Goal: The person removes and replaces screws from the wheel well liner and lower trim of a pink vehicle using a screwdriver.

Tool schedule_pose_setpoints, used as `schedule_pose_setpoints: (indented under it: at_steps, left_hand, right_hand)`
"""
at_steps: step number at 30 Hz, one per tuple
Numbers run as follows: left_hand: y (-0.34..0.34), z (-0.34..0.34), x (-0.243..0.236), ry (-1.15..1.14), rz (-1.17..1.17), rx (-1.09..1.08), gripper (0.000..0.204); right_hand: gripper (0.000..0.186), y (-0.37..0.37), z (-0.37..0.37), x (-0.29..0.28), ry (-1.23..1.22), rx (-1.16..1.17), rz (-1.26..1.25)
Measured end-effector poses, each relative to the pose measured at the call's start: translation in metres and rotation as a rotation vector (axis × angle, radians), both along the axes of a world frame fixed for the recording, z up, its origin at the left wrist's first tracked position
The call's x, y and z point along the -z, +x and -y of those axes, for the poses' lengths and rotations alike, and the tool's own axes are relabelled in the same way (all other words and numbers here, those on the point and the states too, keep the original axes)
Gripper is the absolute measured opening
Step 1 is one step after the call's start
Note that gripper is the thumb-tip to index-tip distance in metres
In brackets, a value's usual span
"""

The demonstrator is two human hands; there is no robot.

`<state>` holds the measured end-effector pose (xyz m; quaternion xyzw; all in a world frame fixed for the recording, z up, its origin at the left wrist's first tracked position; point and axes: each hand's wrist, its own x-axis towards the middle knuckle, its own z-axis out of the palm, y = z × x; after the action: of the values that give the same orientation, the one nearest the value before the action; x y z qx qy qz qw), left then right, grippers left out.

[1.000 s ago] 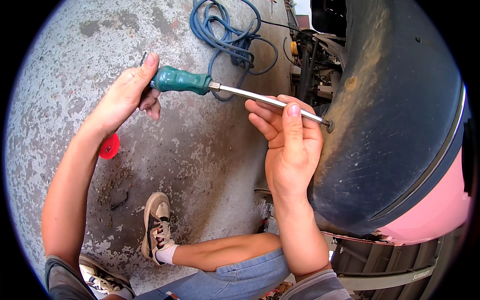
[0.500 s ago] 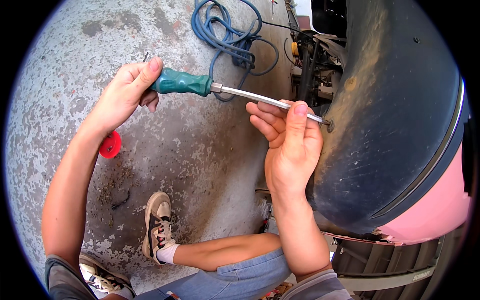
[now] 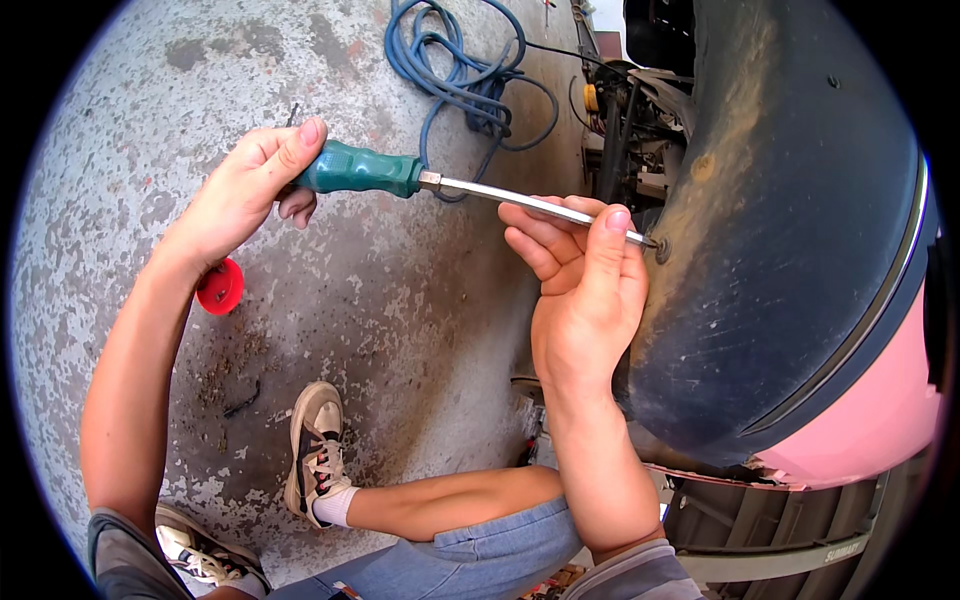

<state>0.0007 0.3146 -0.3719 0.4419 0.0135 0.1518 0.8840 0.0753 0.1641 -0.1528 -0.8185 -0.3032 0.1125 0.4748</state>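
Note:
A screwdriver (image 3: 368, 171) with a green handle and a long bright shaft reaches across the view. My left hand (image 3: 262, 178) is closed around the butt of its handle. Near the tip, my right hand (image 3: 585, 285) pinches the shaft between thumb and fingers. The tip meets a small screw (image 3: 660, 249) set in a round recess of the dark, dusty wheel-arch liner (image 3: 770, 230). Below my left wrist, a red round cup (image 3: 221, 287) with small dark bits inside is partly covered by the wrist.
A coiled blue hose (image 3: 460, 75) lies on the worn concrete floor (image 3: 330, 60) ahead. Exposed vehicle parts (image 3: 625, 130) show beside the liner, and a pink body panel (image 3: 860, 410) borders it at right. My shoe (image 3: 318, 450) and scattered dirt (image 3: 232, 375) are below.
The screwdriver handle has turned slightly in my left hand. My right hand has shifted a little to the right along the shaft; the tip stays at the screw.

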Motion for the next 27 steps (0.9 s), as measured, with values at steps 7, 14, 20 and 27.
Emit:
schedule_pose_setpoints:
  at_steps: [7,14,20,27]
  left_hand:
    - [0.005,0.009,-0.003,-0.062,0.052,-0.072,0.054]
    - [0.004,0.015,-0.001,-0.172,0.090,-0.089,0.053]
    - [0.001,0.018,-0.011,-0.072,0.024,-0.174,0.058]
    - [0.005,0.011,0.003,-0.055,0.005,-0.066,0.053]
  right_hand:
    - [0.036,0.000,0.000,0.001,0.025,-0.039,0.010]
    - [0.034,0.000,0.001,0.001,0.069,-0.057,-0.021]
    - [0.027,0.002,0.001,0.002,0.101,-0.067,-0.023]
    - [0.022,0.002,0.001,0.003,0.061,-0.083,0.003]
